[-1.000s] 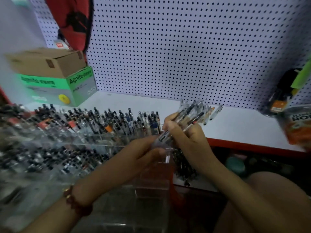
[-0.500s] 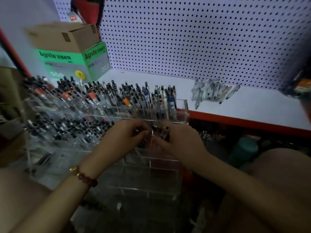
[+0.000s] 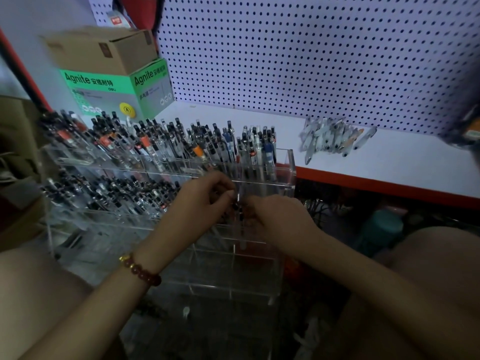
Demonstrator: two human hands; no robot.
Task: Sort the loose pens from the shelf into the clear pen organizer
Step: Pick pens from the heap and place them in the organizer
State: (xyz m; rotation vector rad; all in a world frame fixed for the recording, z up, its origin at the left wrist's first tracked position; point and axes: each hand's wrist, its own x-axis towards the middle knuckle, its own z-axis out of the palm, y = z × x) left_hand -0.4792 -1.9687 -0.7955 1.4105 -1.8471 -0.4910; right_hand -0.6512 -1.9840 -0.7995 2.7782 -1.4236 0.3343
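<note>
The clear pen organizer (image 3: 290,162) stands in tiers in front of the shelf, its upper rows packed with several upright pens (image 3: 207,144). My left hand (image 3: 202,203) and my right hand (image 3: 283,224) meet over the right end compartment of the second tier. Their curled fingertips pinch a clear pen with a dark clip (image 3: 241,216), which stands upright in that compartment. A heap of loose clear pens (image 3: 332,136) lies on the white shelf (image 3: 389,165), to the right of the organizer.
A green and grey Agnite box (image 3: 111,89) with a brown carton (image 3: 104,48) on top stands at the shelf's left end. White pegboard (image 3: 311,53) backs the shelf. A teal bottle (image 3: 381,229) sits below the shelf's red edge. My knees frame the organizer.
A second ago my right hand held a bundle of pens above the shelf. That bundle now lies on the shelf, and both hands have come down to the organizer.
</note>
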